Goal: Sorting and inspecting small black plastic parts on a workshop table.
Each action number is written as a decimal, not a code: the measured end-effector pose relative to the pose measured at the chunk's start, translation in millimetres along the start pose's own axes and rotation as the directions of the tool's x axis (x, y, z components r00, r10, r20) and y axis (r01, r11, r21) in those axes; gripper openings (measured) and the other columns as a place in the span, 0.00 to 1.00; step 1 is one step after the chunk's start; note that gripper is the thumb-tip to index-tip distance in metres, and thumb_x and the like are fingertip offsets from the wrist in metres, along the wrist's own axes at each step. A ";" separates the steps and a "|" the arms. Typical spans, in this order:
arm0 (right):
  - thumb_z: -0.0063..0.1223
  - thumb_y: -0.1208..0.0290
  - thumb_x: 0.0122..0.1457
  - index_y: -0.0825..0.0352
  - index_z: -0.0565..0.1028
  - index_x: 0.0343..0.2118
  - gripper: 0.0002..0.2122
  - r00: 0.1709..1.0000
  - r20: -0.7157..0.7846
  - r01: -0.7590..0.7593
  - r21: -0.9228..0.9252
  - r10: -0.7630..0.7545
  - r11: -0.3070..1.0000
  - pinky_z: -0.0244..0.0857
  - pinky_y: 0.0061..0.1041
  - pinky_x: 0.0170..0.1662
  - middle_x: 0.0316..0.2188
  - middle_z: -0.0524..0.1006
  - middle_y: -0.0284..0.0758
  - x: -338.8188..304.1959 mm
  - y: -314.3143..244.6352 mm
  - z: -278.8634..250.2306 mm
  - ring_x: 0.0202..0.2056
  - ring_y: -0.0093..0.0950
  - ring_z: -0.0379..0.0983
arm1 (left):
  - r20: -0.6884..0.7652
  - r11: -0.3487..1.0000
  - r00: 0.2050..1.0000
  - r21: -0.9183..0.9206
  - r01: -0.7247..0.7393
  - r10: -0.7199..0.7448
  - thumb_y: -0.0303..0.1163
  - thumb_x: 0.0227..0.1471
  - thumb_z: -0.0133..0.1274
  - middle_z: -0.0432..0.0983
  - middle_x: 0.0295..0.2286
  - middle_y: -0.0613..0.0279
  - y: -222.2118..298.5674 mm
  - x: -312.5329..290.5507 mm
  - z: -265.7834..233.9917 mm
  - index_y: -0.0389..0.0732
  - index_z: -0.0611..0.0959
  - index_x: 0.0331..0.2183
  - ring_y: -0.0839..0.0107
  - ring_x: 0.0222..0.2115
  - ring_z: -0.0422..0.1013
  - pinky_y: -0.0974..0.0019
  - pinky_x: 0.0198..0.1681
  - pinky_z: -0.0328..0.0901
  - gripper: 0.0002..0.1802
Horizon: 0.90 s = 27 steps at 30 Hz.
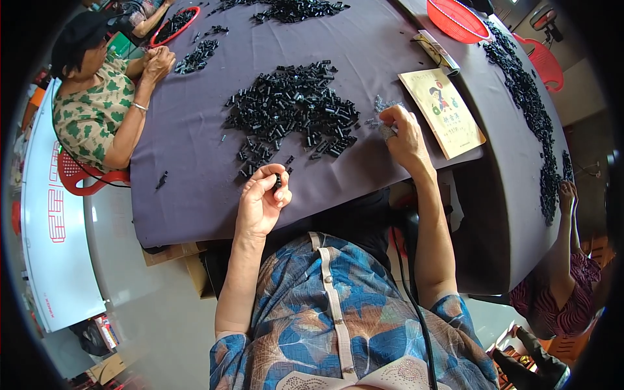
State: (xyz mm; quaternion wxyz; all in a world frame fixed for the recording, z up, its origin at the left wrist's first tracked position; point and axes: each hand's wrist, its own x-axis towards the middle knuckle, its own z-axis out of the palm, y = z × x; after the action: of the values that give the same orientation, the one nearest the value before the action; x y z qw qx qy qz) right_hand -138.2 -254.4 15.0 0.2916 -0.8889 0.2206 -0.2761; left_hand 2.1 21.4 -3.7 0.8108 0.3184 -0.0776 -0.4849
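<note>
My left hand (pixel 263 201) is raised over the table's near edge, fingers curled around a small black cylindrical part (pixel 278 181). A big heap of similar black cylindrical parts (pixel 292 107) lies just beyond it. To the right, my right hand (pixel 408 140) reaches down to a small pile of tiny clear-grey pieces (pixel 383 106). Its fingers are bent and drawn together at the pile; whatever they pinch is hidden or too small to name. A yellow booklet (pixel 443 114) rests flat beside that hand.
A grey cloth covers the table (pixel 188 143). Smaller black heaps (pixel 198 56) lie farther off. A red basket (pixel 458 19) stands at the far right near a rolled magazine (pixel 435 52). A co-worker (pixel 97 104) sits at the left; another person's arm (pixel 565 253) shows at the right.
</note>
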 end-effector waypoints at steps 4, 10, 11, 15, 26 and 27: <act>0.45 0.89 0.41 0.67 0.73 0.36 0.17 0.997 -0.080 -0.024 -0.107 0.015 0.994 0.65 0.32 0.43 0.31 0.75 0.39 2.3 13.2 2.3 0.37 0.38 0.71 | -0.003 1.000 1.000 0.000 0.004 -0.004 0.26 0.54 0.46 0.71 0.30 0.58 0.6 0.3 1.0 0.35 0.76 0.39 0.78 0.21 0.64 0.74 0.25 0.59 0.11; 0.44 0.89 0.41 0.65 0.76 0.36 0.18 0.989 -0.146 -0.024 -0.167 -0.001 0.986 0.66 0.31 0.41 0.32 0.77 0.38 3.5 14.5 2.1 0.37 0.36 0.73 | -0.009 1.000 1.000 0.003 -0.004 0.004 0.26 0.54 0.46 0.71 0.29 0.57 0.5 0.0 1.6 0.34 0.76 0.40 0.78 0.21 0.64 0.74 0.25 0.58 0.11; 0.44 0.89 0.41 0.65 0.76 0.35 0.18 0.985 -0.170 -0.007 -0.200 -0.027 0.980 0.66 0.30 0.41 0.32 0.77 0.38 3.5 13.7 1.0 0.37 0.36 0.73 | -0.008 1.000 1.000 0.003 -0.003 0.003 0.26 0.54 0.46 0.71 0.29 0.57 0.6 -0.2 1.8 0.34 0.76 0.40 0.78 0.21 0.64 0.74 0.25 0.58 0.11; 0.45 0.87 0.41 0.64 0.76 0.34 0.17 0.965 -0.260 -0.064 -0.112 0.033 0.992 0.65 0.33 0.40 0.31 0.76 0.36 3.0 9.1 -0.7 0.36 0.38 0.71 | -0.005 1.000 1.000 0.005 -0.001 0.001 0.26 0.54 0.46 0.71 0.29 0.57 0.9 0.0 1.5 0.34 0.76 0.40 0.78 0.21 0.63 0.74 0.25 0.58 0.11; 0.53 0.81 0.42 0.60 0.79 0.32 0.12 0.995 -0.049 0.061 -0.405 -0.088 0.912 0.61 0.32 0.42 0.32 0.74 0.34 -2.3 -3.8 9.6 0.37 0.36 0.67 | -0.001 1.000 1.000 -0.010 0.007 -0.007 0.26 0.54 0.47 0.71 0.29 0.57 1.1 1.0 0.0 0.34 0.76 0.40 0.78 0.21 0.64 0.74 0.25 0.58 0.11; 0.53 0.81 0.42 0.60 0.78 0.32 0.12 0.995 -0.025 0.073 -0.425 -0.092 0.902 0.60 0.32 0.43 0.32 0.73 0.34 -1.5 -7.7 7.8 0.38 0.36 0.66 | 0.002 1.000 1.000 -0.007 0.004 -0.004 0.26 0.54 0.47 0.71 0.29 0.57 1.7 0.8 0.0 0.34 0.76 0.40 0.78 0.21 0.64 0.74 0.25 0.59 0.11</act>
State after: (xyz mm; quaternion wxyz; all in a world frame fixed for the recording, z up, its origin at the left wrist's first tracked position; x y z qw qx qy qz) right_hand -132.7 -244.8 14.1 0.0747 -0.9331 0.2438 -0.2534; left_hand 3.7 21.4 -2.9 0.8109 0.3154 -0.0763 -0.4869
